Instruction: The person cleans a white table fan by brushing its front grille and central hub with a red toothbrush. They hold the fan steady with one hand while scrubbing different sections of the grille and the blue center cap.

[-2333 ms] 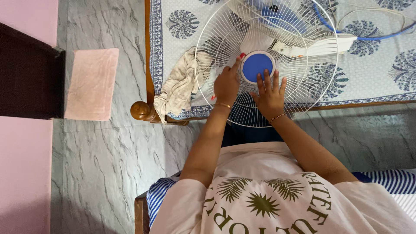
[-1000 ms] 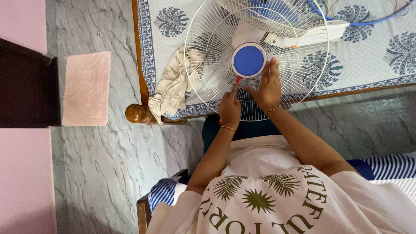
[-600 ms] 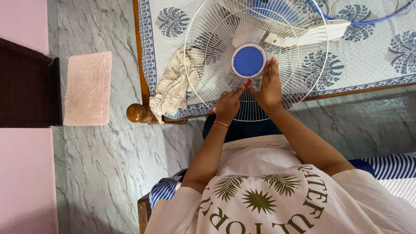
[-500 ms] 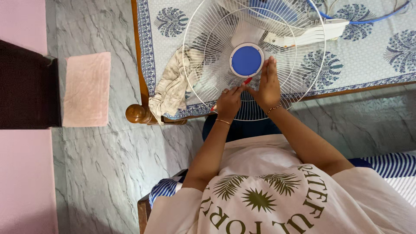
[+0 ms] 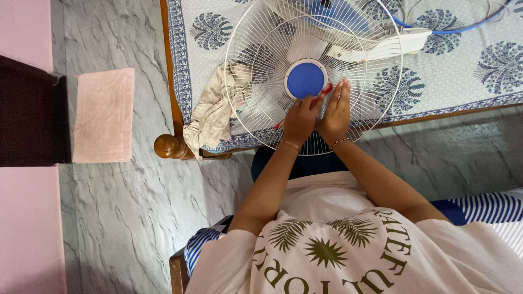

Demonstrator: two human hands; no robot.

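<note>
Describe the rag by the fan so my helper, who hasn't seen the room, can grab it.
Start at the bed with the blue and white leaf-print sheet. On its near left corner, just above the round wooden bedpost, lies the rag, crumpled against the left rim of the white wire fan guard. It is the only plain beige cloth there; the pink mat lies flat on the floor.

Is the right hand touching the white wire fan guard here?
Touching. In the head view the right hand lies flat against the fan guard, fingers pressed on the wires beside the blue centre cap.
</note>
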